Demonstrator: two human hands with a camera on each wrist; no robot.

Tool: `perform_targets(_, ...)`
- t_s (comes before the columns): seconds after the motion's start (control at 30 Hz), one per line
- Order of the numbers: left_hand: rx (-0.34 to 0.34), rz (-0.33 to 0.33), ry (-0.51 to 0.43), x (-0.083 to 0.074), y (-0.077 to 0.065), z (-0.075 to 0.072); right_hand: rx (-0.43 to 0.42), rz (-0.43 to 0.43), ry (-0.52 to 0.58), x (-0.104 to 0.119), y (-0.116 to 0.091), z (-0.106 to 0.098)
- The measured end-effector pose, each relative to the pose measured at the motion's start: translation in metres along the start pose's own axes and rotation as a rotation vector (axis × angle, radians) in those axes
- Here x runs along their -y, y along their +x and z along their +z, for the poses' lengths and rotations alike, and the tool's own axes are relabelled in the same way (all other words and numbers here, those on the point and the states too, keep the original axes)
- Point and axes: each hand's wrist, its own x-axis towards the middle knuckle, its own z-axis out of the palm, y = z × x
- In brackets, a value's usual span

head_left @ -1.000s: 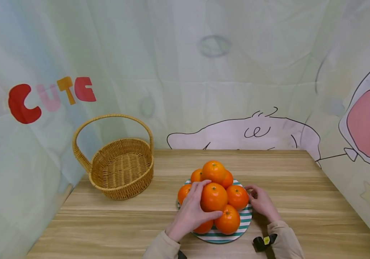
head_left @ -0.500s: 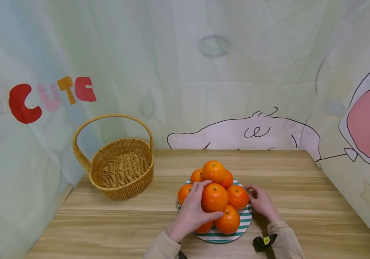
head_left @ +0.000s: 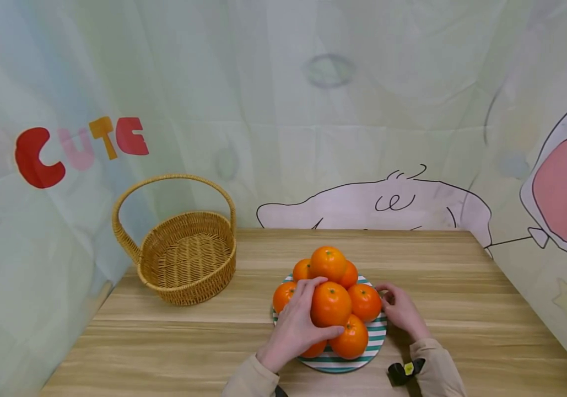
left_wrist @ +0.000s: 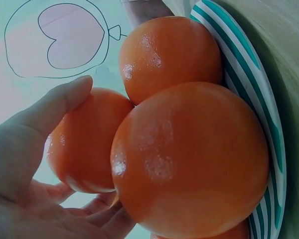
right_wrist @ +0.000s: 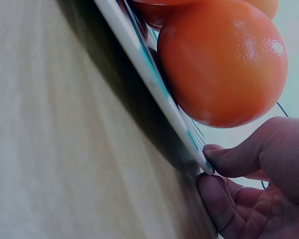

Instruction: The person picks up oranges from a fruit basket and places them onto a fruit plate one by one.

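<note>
Several oranges are heaped on a round plate [head_left: 333, 364] with green and white stripes. My left hand [head_left: 293, 328] holds an orange [head_left: 331, 304] at the top of the pile, thumb on the near side and fingers at the far left. In the left wrist view that held orange [left_wrist: 89, 144] touches two others, and the larger front orange [left_wrist: 189, 159] hides some of the fingers. At the plate's right edge, my right hand [head_left: 402, 313] pinches the rim. The right wrist view shows thumb and forefinger on the plate rim [right_wrist: 162, 94], below an orange [right_wrist: 224, 64].
A wicker basket [head_left: 189, 295] with a tall arched handle stands at the back left of the wooden table [head_left: 179, 347], nothing inside it. Printed cloth [head_left: 283, 110] hangs behind the table and along both sides.
My left hand and the orange in it have shifted very slightly to the right. The right hand stays on the plate rim.
</note>
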Motion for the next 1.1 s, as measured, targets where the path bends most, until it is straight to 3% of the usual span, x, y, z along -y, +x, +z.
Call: perform_targets(1.1,-0.021,0.004,-0.010,0.0001,-0.0016,-0.0025,0.001,-0.016,-0.005,0.0007,0.0001,-0.0008)
